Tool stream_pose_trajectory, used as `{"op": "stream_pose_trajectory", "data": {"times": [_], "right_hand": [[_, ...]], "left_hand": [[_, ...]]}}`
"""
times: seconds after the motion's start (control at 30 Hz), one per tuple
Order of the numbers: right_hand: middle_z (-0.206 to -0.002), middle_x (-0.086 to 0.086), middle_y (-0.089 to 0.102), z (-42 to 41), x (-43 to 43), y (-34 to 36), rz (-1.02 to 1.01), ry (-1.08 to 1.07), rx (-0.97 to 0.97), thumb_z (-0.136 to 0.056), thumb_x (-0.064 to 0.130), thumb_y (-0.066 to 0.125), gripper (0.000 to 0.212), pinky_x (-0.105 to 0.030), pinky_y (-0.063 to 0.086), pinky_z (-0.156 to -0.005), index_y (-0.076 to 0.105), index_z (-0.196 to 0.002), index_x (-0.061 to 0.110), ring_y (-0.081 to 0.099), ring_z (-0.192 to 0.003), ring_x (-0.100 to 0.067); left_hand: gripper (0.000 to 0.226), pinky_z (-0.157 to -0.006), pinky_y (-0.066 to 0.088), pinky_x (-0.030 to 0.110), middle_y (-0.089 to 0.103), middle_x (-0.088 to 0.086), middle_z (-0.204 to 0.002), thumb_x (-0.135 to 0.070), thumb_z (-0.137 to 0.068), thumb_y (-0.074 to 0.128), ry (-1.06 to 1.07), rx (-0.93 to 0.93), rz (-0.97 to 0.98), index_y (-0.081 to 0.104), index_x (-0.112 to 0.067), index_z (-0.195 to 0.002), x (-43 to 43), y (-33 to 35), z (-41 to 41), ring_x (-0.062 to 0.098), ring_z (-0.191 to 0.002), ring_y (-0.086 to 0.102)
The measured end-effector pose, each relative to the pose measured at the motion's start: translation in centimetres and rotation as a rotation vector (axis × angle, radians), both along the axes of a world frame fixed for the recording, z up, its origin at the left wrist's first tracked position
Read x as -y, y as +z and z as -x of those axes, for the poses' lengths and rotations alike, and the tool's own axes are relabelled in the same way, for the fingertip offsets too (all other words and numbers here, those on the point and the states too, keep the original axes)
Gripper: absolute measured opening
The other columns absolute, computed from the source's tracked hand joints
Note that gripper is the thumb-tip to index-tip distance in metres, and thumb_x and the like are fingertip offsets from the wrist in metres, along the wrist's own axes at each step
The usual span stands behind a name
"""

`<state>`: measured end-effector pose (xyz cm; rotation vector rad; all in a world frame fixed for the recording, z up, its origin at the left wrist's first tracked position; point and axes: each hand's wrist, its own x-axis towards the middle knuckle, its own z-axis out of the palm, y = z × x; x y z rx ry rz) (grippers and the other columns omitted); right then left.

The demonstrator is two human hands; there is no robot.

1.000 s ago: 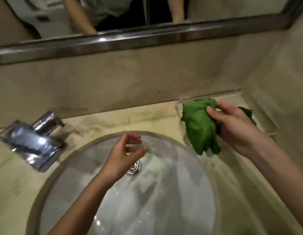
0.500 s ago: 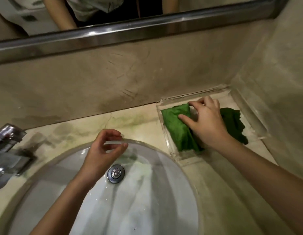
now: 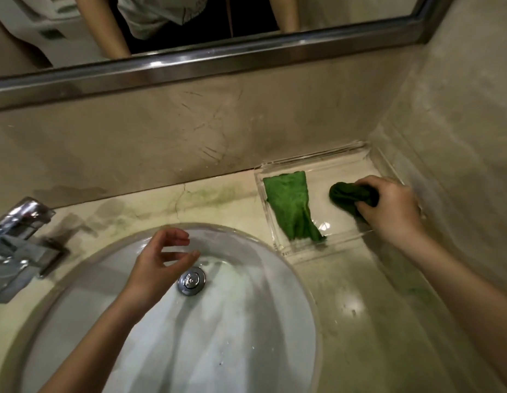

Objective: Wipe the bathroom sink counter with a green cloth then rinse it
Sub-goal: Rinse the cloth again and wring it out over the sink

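Fingers of the right hand are curled round a bunched dark green cloth, with the thumb tucked against its near side, so the hand grips the wad firmly. This cloth is over the right half of a clear tray; whether it rests on the tray floor or is raised just off it cannot be told.

The tray sits on the counter in the back right corner, close against the back wall and the side wall. In its left half lies a light green cloth. It is stretched from the tray's far edge toward the near rim, flat at the far end and crumpled at the near end. A bare strip of tray floor separates the two cloths, which do not touch.

The left hand hangs over the sink basin, its fingers loosely curled, thumb and forefinger apart, holding nothing. The white basin holds a chrome drain stopper at its bottom, just beside the left hand in the picture.

A chrome faucet stands on the counter at the left edge. Greenish stains mark the counter along the back wall between faucet and tray. Above the wall runs the metal frame of a mirror, which reflects the person's arms and shirt.
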<state>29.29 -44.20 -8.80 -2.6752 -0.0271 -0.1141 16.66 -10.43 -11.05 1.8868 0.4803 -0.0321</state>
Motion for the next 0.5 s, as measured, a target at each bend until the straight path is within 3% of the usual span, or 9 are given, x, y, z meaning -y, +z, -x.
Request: {"op": "stream_pose_trajectory", "data": {"times": [0.1,0.2,0.33,0.5], "right_hand": [[-0.1,-0.004,0.064,1.2,-1.2,2.5,-0.136,0.029,0.066,-0.075,0.005,0.071,0.035,-0.026,0.039,-0.074,0.068,-0.107,0.019,0.055,-0.088,-0.018],[-0.1,-0.004,0.065,3.7,-5.2,5.6,-0.316,0.152,0.105,-0.073,0.005,0.073,0.037,-0.021,0.038,-0.078,0.067,-0.107,0.018,0.055,-0.09,-0.015],[-0.096,0.002,0.06,9.0,-13.3,5.0,-0.449,0.386,-0.066,-0.07,0.001,0.074,0.041,-0.004,0.037,-0.078,0.068,-0.107,0.017,0.053,-0.089,-0.008],[-0.099,0.003,0.059,14.0,-21.0,1.7,-0.471,0.573,-0.188,-0.073,0.005,0.071,0.037,-0.024,0.047,-0.084,0.067,-0.107,0.018,0.056,-0.093,-0.012]], "left_hand": [[0.025,-0.059,0.046,0.013,0.06,0.003,-0.106,-0.005,-0.08,0.071,-0.021,-0.016,0.03,0.057,-0.018,-0.097,-0.3,0.7,1.4,0.016,-0.081,0.061],[0.02,-0.073,0.05,0.028,0.062,0.002,-0.104,-0.01,-0.085,0.066,0.032,-0.043,0.115,0.059,-0.021,-0.099,-0.7,1.9,3.1,0.023,-0.089,0.062],[0.021,-0.084,0.053,0.039,0.066,0.008,-0.108,-0.02,-0.087,0.061,0.126,-0.107,0.312,0.062,-0.02,-0.109,-1.0,3.3,5.9,0.023,-0.097,0.066],[0.043,-0.084,0.056,0.037,0.068,0.01,-0.11,-0.035,-0.083,0.058,0.12,-0.124,0.534,0.059,-0.011,-0.119,-3.0,3.6,8.6,0.023,-0.098,0.067]]}}
